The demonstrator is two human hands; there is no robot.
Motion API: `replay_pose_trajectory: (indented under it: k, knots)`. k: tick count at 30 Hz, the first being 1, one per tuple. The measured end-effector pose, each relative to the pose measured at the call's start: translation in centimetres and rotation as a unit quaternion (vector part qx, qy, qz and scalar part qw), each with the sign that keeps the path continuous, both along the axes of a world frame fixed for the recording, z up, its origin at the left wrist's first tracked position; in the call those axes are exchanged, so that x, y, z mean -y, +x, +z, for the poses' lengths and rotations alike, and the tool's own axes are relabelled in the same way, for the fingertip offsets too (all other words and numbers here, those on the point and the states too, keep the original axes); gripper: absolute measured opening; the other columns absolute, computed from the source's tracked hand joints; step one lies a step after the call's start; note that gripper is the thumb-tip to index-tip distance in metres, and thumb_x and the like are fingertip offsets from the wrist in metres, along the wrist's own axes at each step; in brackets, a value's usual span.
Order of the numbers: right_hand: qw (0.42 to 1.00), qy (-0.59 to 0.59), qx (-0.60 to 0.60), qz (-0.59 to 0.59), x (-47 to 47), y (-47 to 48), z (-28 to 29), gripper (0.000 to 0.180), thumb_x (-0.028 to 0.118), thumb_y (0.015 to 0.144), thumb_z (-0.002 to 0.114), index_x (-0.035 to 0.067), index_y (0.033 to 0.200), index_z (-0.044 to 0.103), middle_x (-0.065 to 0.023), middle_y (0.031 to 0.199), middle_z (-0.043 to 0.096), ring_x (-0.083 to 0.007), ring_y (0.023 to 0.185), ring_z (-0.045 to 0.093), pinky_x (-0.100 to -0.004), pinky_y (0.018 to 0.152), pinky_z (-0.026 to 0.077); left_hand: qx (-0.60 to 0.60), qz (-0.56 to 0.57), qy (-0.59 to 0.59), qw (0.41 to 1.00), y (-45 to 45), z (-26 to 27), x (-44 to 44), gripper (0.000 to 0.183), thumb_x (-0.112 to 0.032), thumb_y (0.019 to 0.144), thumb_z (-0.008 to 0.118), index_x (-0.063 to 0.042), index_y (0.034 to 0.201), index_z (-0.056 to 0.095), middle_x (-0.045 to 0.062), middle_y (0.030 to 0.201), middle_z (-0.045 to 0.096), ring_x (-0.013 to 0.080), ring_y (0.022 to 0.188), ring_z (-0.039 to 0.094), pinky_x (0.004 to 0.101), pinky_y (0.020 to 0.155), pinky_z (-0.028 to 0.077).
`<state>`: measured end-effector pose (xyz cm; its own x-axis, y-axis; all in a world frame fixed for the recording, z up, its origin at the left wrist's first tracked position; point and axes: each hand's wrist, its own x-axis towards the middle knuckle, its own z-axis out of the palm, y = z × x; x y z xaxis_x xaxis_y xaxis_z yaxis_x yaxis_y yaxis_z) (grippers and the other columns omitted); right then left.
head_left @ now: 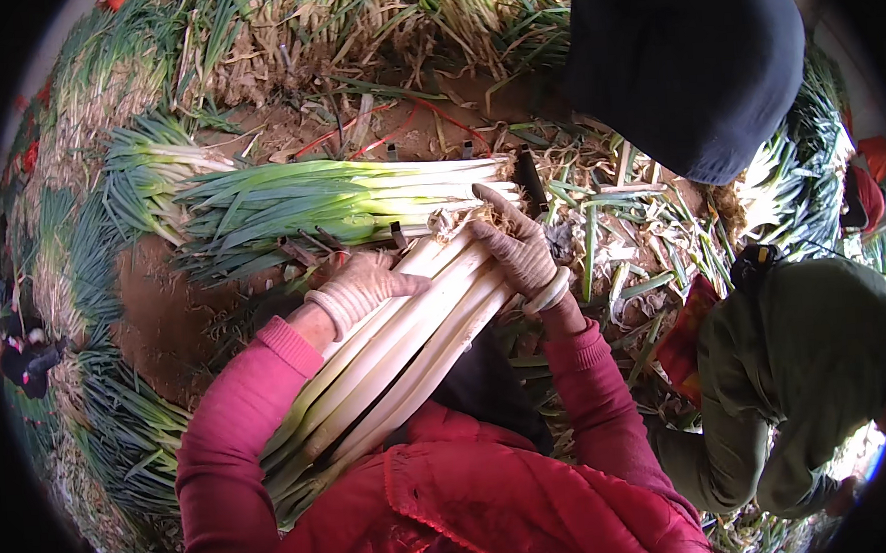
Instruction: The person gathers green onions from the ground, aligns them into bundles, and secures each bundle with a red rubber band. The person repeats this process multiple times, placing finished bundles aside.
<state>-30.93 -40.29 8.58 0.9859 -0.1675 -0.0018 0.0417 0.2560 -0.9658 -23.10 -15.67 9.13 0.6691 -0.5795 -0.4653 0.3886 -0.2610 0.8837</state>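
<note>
A bundle of thick white scallion stalks (407, 316) slants across my lap, root ends up and right, green leaves down by my left arm. My left hand (368, 284), in a worn knit glove, grips the bundle's left side with the thumb across the stalks. Gloved too, my right hand (516, 246) holds the bundle's right side near the roots. Just beyond lies a row of trimmed scallions (378, 193) on a low metal rack, roots to the right. Dark metal uprights (530, 178) of the rack show beside those roots.
Piles of unsorted scallions (369, 17) line the far side. More leafy bunches (121, 436) lie at left. Peeled leaves and scraps (629, 244) litter the soil at right. A person in dark green (801, 378) crouches at right; another in dark clothing (691, 61) bends at upper right.
</note>
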Motion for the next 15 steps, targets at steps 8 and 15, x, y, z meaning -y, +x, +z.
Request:
replay_pose_trajectory:
  k: [8, 15]
  knots:
    - [0.995, -0.095, -0.016, 0.002, -0.2, 0.4, -1.6, 0.05, 0.017, 0.102, 0.069, -0.001, 0.147, 0.056, -0.0081, 0.13, 0.07, -0.0118, 0.116, 0.061, -0.0273, 0.102, 0.049, 0.215, -0.113, 0.165, 0.956, 0.8, 1.0, 3.1, 0.077, -0.074, 0.09, 0.063, -0.001, 0.109, 0.077, 0.014, 0.09, 0.076, 0.025, 0.082, 0.071, 0.0397, 0.082, 0.054]
    - [0.957, -0.28, -0.015, 0.071, 0.3, 1.2, -0.3, 0.057, 0.023, 0.105, 0.065, 0.001, 0.154, 0.047, -0.0087, 0.12, 0.073, -0.0115, 0.103, 0.066, -0.0273, 0.09, 0.053, 0.49, -0.165, 0.233, 0.824, -0.8, 1.1, 4.4, 0.051, -0.053, 0.1, 0.051, -0.009, 0.09, 0.075, 0.016, 0.082, 0.07, 0.0311, 0.074, 0.069, 0.0467, 0.066, 0.055]
